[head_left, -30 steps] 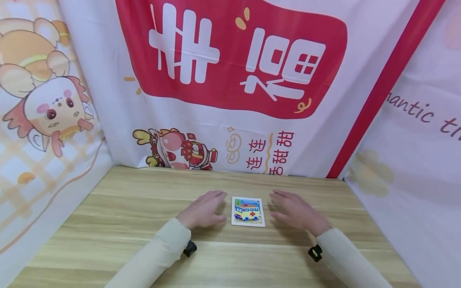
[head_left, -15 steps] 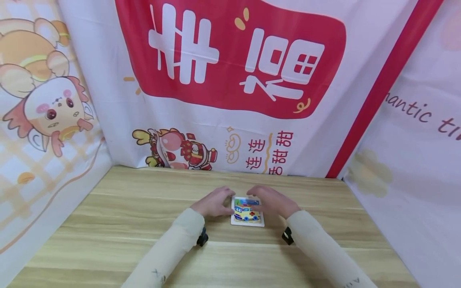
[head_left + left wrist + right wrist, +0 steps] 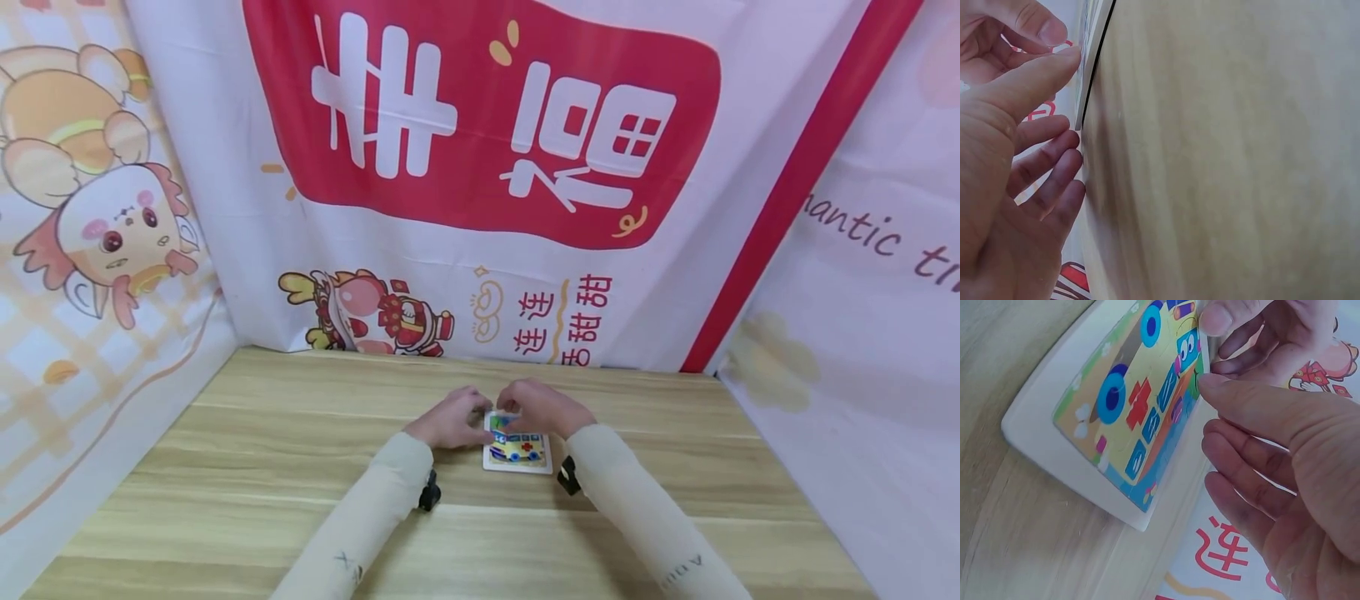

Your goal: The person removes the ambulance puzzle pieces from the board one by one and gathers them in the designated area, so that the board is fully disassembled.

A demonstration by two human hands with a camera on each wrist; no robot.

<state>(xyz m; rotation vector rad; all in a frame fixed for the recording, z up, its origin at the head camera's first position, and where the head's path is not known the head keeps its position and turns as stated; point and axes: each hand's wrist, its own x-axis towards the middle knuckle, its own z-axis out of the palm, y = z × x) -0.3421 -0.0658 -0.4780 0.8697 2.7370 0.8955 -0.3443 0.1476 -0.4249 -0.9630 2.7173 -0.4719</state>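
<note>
A small square ambulance picture board [image 3: 517, 450] with a white border, which looks like a tray puzzle, lies flat on the wooden table. At its left edge is my left hand [image 3: 453, 419], the thumb touching near the upper left corner and the fingers loosely bent past the far edge. My right hand [image 3: 542, 408] reaches over the board's upper part. In the right wrist view, its thumb tip [image 3: 1213, 387] meets the green corner of the picture board [image 3: 1129, 400], while the other fingers curve loosely beyond the edge. Both thumbs are close together there.
The wooden table [image 3: 315, 467] extends around the board on every side. Behind it hangs a white cloth with a red printed panel [image 3: 480, 196]. Printed cloths [image 3: 97, 250] also stand at the left and right sides. A dark wrist device [image 3: 430, 492] sits at each cuff.
Both hands have come inward from beside the board to its upper left corner. My right hand has moved farther, leftward across the picture. The board has hardly moved.
</note>
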